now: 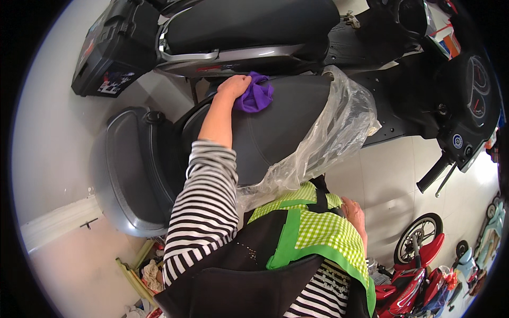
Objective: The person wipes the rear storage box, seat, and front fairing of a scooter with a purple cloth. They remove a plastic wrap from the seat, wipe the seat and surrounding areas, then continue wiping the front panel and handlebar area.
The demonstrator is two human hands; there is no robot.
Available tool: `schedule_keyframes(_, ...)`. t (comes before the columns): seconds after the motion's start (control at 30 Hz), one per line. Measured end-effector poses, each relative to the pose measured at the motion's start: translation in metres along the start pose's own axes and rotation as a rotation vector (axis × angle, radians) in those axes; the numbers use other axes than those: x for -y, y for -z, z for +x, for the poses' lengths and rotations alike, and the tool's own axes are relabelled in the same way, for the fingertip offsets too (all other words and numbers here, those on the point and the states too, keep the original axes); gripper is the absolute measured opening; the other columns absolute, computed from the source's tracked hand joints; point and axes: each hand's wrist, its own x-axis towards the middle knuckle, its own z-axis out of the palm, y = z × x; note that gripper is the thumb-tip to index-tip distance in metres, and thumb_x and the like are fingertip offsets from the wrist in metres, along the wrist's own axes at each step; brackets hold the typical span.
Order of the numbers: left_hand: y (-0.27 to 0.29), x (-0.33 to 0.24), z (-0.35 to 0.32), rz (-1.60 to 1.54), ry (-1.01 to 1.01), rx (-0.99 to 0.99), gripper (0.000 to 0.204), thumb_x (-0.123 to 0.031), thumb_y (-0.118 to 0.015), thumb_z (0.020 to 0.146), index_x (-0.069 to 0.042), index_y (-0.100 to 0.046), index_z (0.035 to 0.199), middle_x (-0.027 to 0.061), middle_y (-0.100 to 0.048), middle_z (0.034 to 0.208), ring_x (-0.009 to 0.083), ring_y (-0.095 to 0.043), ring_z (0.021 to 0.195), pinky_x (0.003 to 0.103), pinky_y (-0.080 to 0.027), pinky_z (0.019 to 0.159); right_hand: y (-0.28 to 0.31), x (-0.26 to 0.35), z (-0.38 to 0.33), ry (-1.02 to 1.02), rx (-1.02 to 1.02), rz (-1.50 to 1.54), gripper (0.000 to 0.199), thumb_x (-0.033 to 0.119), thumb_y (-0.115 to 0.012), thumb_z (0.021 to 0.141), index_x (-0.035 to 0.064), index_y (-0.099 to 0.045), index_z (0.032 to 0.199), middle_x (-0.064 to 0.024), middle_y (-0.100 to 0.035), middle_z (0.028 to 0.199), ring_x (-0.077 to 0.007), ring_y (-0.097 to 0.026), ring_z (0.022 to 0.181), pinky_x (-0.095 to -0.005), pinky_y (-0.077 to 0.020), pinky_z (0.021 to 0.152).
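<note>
My left hand (232,86), on a striped sleeve, presses a crumpled purple cloth (257,95) onto the far edge of a dark grey scooter seat (275,130). A clear plastic sheet (339,124) lies bunched over the seat's front half and hangs down toward my green checked apron (318,233). My right hand (354,212) sits low beside the apron, partly hidden by it. Whether it holds anything does not show.
A grey top box (132,169) sits behind the seat. The scooter's handlebar grip (432,174) and dashboard (472,100) are at right. A second scooter with a black seat (249,21) and black box (114,50) stands beyond. Small red ride-on bikes (419,259) crowd the lower right.
</note>
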Motion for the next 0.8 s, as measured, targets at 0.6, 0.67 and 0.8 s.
schedule_keyframes(0.6, -0.120, 0.060, -0.304, 0.083, -0.117, -0.605, 0.042, -0.008, -0.063, 0.085, -0.022, -0.065, 0.124, 0.0150, -0.053, 0.136, 0.0340, -0.057, 0.105, 0.045, -0.051, 0.089, 0.012, 0.008, 0.041, 0.234, 0.094, -0.094, 0.033, 0.019, -0.063, 0.090, 0.0152, -0.061, 0.123, -0.0156, -0.067, 0.106, -0.0361, -0.064, 0.095, -0.0459, -0.0535, 0.078)
schedule_keyframes(0.67, -0.112, 0.048, -0.313, -0.312, -0.144, -0.631, 0.039, -0.005, -0.063, 0.085, -0.017, -0.067, 0.121, 0.0177, -0.055, 0.132, 0.0340, -0.058, 0.110, 0.042, -0.050, 0.094, 0.019, 0.020, 0.043, 0.272, 0.119, 0.060, 0.036, 0.020, -0.062, 0.093, 0.0135, -0.059, 0.127, -0.0154, -0.069, 0.106, -0.0342, -0.066, 0.096, -0.0436, -0.0544, 0.080)
schedule_keyframes(0.8, -0.082, -0.013, -0.325, -0.803, -0.399, -0.639, 0.028, -0.006, -0.062, 0.087, -0.010, -0.071, 0.113, 0.0170, -0.061, 0.121, 0.0313, -0.061, 0.112, 0.039, -0.049, 0.095, 0.034, 0.056, 0.042, 0.213, 0.243, 0.627, 0.048, 0.024, -0.061, 0.096, 0.0084, -0.050, 0.140, -0.0147, -0.065, 0.123, -0.0265, -0.064, 0.112, -0.0407, -0.0508, 0.094)
